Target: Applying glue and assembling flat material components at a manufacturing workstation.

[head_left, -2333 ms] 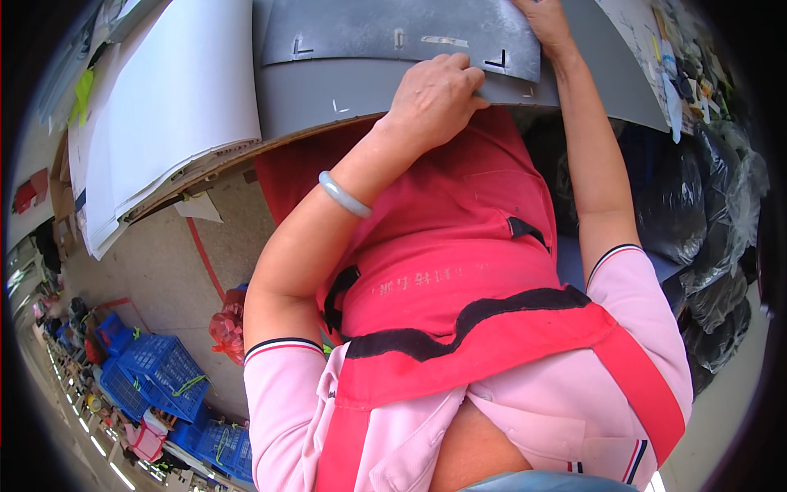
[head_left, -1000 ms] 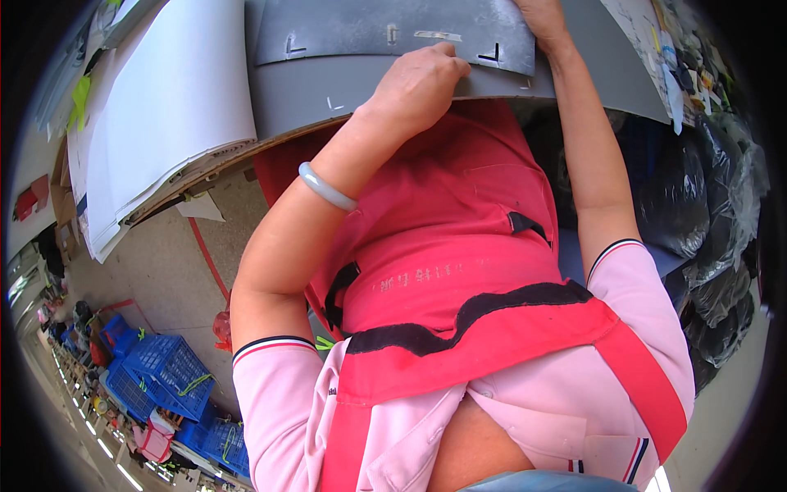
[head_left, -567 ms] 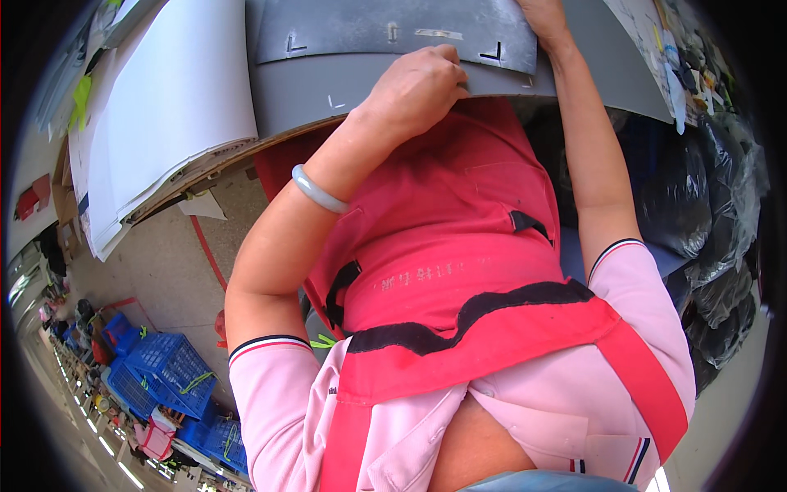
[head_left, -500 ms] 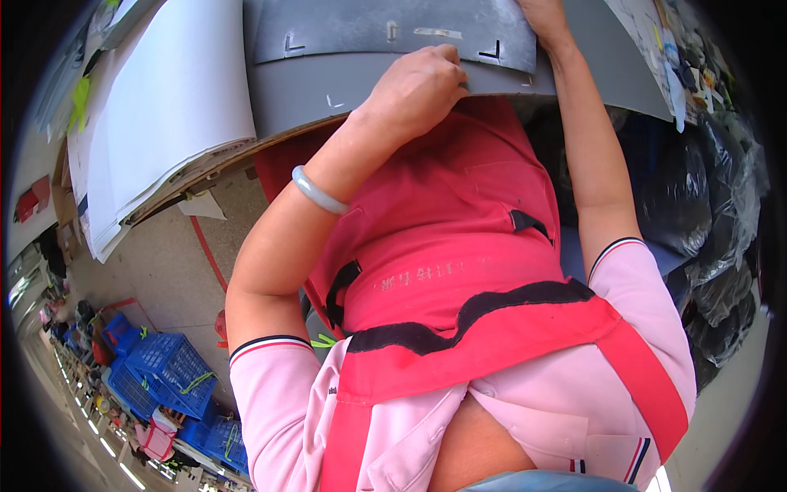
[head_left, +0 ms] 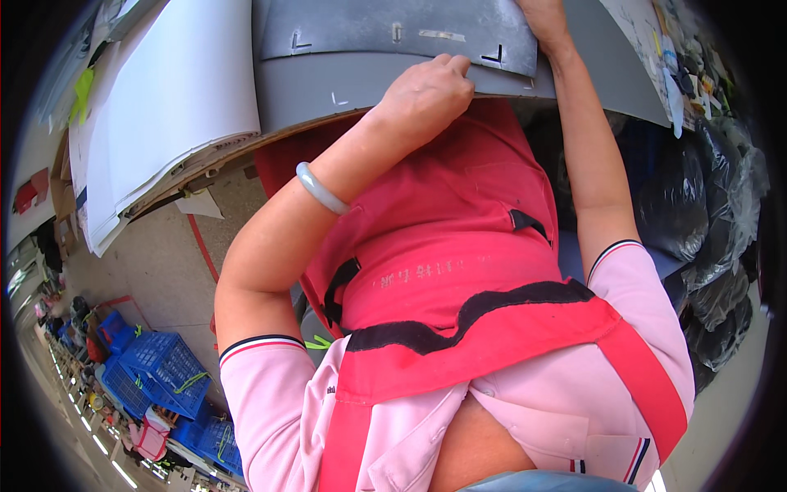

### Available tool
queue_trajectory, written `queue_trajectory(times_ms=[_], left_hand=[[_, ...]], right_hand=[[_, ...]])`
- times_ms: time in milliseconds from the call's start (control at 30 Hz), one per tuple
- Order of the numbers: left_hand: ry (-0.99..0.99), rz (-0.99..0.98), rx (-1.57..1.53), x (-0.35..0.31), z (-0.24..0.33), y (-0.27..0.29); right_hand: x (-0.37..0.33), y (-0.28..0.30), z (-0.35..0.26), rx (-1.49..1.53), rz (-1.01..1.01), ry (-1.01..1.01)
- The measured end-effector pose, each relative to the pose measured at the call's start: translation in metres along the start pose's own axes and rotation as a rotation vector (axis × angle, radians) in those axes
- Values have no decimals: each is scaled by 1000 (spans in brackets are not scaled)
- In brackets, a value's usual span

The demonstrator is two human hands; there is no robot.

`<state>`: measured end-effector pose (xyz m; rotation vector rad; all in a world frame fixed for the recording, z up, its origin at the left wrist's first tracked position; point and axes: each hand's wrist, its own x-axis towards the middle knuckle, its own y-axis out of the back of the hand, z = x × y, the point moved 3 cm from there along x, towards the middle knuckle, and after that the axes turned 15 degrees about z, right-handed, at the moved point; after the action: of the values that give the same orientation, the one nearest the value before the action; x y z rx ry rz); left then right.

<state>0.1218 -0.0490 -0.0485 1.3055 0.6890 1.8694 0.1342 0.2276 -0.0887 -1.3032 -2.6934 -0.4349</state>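
A grey template sheet [head_left: 393, 37] with L-shaped cut-outs and small slots lies over a flat grey sheet [head_left: 377, 79] on the table. My left hand [head_left: 430, 92], a pale bangle on its wrist, is at the near edge of these sheets. Its fingers are curled together, and whatever they may hold is hidden beneath them. By the template's right edge is my right hand [head_left: 543, 23]. The top of the picture cuts off its fingers, so their grip does not show.
Large white paper sheets [head_left: 176, 98] are stacked to the left, overhanging the table edge. Black plastic bags [head_left: 676, 197] sit at the right below the table. Blue crates [head_left: 168, 369] stand on the floor at lower left. Assorted small items [head_left: 701, 86] lie at far right.
My left hand has shifted slightly right and towards me along the near edge, its elbow swinging a little outward. My right hand stays by the template's right edge.
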Motion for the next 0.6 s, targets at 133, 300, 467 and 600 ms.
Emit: queue_trajectory(times_ms=[133,300,467,600], left_hand=[[39,-34,19,4,9,3],[89,53,78,-10,4,20],[207,66,257,-46,-20,64],[66,56,151,-16,-1,34]], right_hand=[[2,4,4,16,16,1],[1,4,4,43,26,-73],[-3,-6,-2,139,6,-99],[12,17,11,428,-12,-253]])
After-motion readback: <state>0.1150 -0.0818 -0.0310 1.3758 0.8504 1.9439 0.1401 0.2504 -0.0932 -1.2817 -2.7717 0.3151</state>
